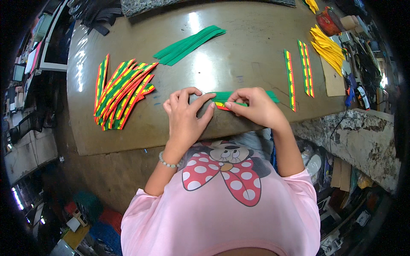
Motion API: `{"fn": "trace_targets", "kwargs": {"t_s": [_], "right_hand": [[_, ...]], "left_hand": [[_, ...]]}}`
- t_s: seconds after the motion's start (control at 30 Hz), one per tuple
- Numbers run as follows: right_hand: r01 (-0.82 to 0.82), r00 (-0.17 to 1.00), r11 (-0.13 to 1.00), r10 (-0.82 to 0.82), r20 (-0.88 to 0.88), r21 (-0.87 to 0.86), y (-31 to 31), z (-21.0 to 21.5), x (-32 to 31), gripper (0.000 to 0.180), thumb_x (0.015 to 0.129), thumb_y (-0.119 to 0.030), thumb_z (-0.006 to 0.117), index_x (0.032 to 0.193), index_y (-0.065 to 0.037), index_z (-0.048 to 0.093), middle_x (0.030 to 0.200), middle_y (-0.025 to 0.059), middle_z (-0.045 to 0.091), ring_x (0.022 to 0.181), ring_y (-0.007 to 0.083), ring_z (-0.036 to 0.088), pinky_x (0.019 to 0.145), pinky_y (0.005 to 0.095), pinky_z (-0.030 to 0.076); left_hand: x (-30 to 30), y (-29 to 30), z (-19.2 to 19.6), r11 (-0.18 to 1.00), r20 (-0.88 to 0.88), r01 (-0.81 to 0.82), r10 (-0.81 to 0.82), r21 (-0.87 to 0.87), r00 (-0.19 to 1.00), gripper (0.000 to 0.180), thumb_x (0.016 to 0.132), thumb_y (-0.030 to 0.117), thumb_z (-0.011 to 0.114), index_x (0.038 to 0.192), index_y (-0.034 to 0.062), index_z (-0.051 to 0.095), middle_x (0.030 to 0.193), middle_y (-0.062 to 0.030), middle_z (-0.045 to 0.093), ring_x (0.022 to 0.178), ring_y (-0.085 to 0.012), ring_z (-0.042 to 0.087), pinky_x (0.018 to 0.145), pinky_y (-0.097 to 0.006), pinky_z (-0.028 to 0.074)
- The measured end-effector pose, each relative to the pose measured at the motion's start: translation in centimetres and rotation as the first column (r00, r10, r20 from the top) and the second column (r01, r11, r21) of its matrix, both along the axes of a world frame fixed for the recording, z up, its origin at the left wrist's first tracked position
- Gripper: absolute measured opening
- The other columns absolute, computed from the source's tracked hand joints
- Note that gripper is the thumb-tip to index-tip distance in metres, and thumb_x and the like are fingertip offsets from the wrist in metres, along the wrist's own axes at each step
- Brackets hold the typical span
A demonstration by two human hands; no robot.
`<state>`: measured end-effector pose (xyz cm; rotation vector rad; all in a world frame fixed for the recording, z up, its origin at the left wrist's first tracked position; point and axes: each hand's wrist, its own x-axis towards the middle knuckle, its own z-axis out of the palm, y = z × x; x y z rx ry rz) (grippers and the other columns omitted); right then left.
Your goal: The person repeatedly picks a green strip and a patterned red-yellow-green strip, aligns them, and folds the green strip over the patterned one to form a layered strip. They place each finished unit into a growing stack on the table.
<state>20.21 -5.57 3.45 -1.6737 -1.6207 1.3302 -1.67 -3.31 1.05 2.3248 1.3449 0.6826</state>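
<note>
Near the table's front edge, a small stack of green strips [268,94] lies in front of me. A short piece of a red, yellow and green striped strip [220,106] shows just nearer to me. My right hand [258,106] pinches a narrow green strip [241,104] between thumb and fingers over the striped one. At the left end of the stack is my left hand [184,112], its fingers apart. Its index fingertip touches the green strips, and the thumb tip rests close beside the striped piece. The right hand covers part of the strips.
A pile of striped strips [124,96] lies left on the brown table [256,25]. Loose green strips [190,45] lie beyond my hands. Right stand two single striped strips [290,81], yellow strips [328,48] on cardboard [333,81], a red round container [329,22] and a blue-handled tool [351,87].
</note>
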Motion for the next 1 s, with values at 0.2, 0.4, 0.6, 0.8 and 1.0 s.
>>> {"fn": "trace_targets", "kwargs": {"t_s": [0.2,0.4,0.6,0.8,1.0], "right_hand": [[0.306,0.828,0.940,-0.342,-0.443,-0.152,-3.7,3.4,4.4,0.024,0.096,-0.010,0.068,0.115,0.000,0.057,0.090,0.0113,0.072,0.076,0.0127,0.068,0.069,0.0266,0.055],[0.370,0.668,0.907,-0.409,-0.622,-0.198,-5.5,1.7,3.1,0.023,0.097,-0.008,0.065,0.116,-0.001,0.054,0.096,0.0161,0.073,0.081,0.0164,0.071,0.075,0.0290,0.057],[0.223,0.761,0.946,-0.321,-0.564,-0.237,-4.9,1.0,1.9,0.021,0.096,-0.011,0.067,0.110,0.002,0.059,0.090,0.0088,0.072,0.077,0.0108,0.067,0.069,0.0253,0.054],[0.224,0.912,0.961,-0.265,-0.314,-0.161,-3.3,2.8,2.6,0.017,0.094,-0.016,0.071,0.102,-0.002,0.066,0.078,-0.0056,0.061,0.068,0.0007,0.053,0.058,0.0183,0.042],[0.195,0.946,0.980,-0.181,-0.270,0.028,-1.3,3.0,2.6,0.019,0.093,-0.019,0.071,0.096,0.000,0.069,0.080,-0.0024,0.065,0.072,0.0034,0.055,0.063,0.0218,0.043]], "left_hand": [[-0.2,0.2,-0.3,1.000,0.038,-0.012,0.012,-0.001,0.999,0.023,0.083,0.021,0.076,0.105,0.0212,0.076,0.110,0.0002,0.060,0.109,-0.0243,0.050,0.097,-0.041,0.032],[-0.2,0.4,-0.3,0.999,0.142,-0.032,0.033,-0.006,0.989,0.020,0.086,0.019,0.072,0.105,0.0182,0.077,0.106,0.0019,0.063,0.105,-0.0214,0.052,0.095,-0.038,0.031],[0.9,-0.9,1.5,0.944,0.530,0.143,0.039,-0.298,0.847,0.022,0.085,0.012,0.075,0.107,0.0060,0.075,0.095,-0.0046,0.067,0.083,-0.0145,0.058,0.076,-0.030,0.047],[0.9,0.0,1.3,0.986,0.357,0.088,-0.033,-0.141,0.934,0.019,0.084,0.017,0.077,0.097,0.0046,0.074,0.088,-0.0068,0.064,0.081,-0.0201,0.057,0.076,-0.034,0.047],[-0.4,1.5,-0.6,0.998,0.107,0.009,-0.016,0.064,0.994,0.022,0.079,0.020,0.079,0.099,0.0127,0.074,0.094,-0.0036,0.058,0.092,-0.0249,0.054,0.083,-0.038,0.044]]}}
